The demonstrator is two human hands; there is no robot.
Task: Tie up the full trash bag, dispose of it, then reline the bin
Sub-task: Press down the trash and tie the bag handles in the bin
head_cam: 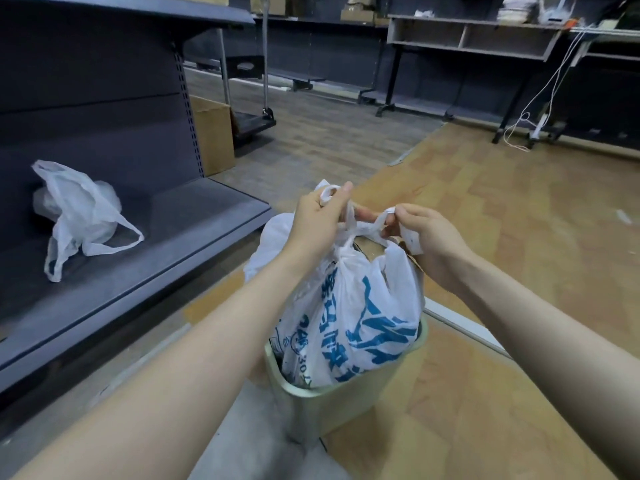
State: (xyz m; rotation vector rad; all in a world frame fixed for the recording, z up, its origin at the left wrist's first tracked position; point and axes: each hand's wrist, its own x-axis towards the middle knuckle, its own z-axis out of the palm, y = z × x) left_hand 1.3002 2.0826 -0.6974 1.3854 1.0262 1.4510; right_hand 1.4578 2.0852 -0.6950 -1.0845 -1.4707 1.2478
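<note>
Landmark: the bin, pale green, rectangular, standing on the wood-pattern floor low in the centre of the view.

Full trash bag: white plastic with blue printing, sits inside the bin, its upper half bulging above the bin's rim. Neck of the bag is gathered and pulled upward; the two handle loops are crossed just above the bin.

Left hand: above the bin, toward its left side, fingers curled round one handle loop; a small loop of white plastic sticks up past the thumb.

Right hand: above the bin, toward its right side, thumb and fingers pinching the other handle loop, with a strip of plastic trailing down across the palm. The two hands are near each other, and the crossing of the handles lies between them.

Spare bag: plain white, crumpled, handles splayed, lying on the low grey shelf well to the left of the bin.

Cardboard box: on the floor beyond the bin and to its left, against the end of the shelf unit.

Desk with white cables hanging from its right end: far beyond the bin, to the right
</note>
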